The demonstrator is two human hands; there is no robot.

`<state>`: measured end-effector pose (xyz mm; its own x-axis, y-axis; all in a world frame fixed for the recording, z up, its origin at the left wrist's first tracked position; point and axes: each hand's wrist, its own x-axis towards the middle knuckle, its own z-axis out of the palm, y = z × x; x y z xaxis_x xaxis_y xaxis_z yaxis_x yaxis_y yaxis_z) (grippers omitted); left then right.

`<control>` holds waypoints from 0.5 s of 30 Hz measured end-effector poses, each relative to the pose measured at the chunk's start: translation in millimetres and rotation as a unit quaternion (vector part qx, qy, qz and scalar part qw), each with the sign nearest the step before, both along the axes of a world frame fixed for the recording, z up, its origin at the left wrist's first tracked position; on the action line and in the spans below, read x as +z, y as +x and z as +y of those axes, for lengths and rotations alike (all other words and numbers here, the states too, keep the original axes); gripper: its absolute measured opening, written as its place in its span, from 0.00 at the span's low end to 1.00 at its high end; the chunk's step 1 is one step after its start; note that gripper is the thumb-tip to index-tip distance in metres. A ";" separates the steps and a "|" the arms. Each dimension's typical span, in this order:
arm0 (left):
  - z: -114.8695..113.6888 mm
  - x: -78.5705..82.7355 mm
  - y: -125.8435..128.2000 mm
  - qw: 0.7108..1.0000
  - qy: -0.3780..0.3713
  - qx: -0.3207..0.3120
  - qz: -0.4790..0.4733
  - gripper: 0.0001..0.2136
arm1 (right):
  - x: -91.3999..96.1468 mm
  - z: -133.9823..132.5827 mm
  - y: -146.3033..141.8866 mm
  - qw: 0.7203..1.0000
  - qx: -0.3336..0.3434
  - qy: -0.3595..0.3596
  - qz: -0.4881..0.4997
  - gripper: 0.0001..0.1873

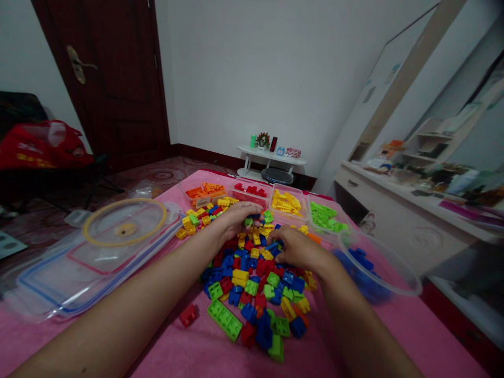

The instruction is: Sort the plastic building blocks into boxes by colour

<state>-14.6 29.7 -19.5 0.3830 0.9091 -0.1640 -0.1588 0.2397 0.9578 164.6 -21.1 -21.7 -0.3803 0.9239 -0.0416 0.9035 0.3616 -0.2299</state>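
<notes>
Bricks [252, 287] in mixed colours lie heaped on the pink cloth [169, 353] between your forearms, your left hand [238, 216] loosely curved over the far part of the pile, your right hand [293, 247] bent-fingered at some blue pieces [272, 247]; I cannot tell whether either grips one. Beyond stand clear boxes [289, 214] of orange, red, yellow and green bricks, with a round tub [374, 293] of blue ones beside your right forearm.

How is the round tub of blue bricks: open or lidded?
Open: the tub is uncovered, its blue bricks exposed; a round lid lies atop other lids.
</notes>
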 end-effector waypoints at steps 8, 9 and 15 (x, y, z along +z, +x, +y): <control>6.6 -6.8 -2.8 0.988 -0.117 -0.074 -0.064 0.15 | 16.2 1.6 8.6 0.995 -0.035 0.053 0.077 0.14; 6.4 -7.8 -2.3 0.987 -0.118 -0.088 -0.066 0.17 | 18.8 2.2 8.2 0.990 -0.047 0.079 0.106 0.13; -2.0 -9.7 5.5 0.970 -0.148 -0.160 -0.111 0.23 | 16.1 2.2 -16.2 0.936 -0.064 0.183 0.293 0.12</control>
<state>-9.1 27.7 -29.2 0.6940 0.6628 -0.2811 -0.2242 0.5700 0.7905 148.4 -18.9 -5.6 -0.1231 0.8753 0.4676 0.7018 0.4099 -0.5826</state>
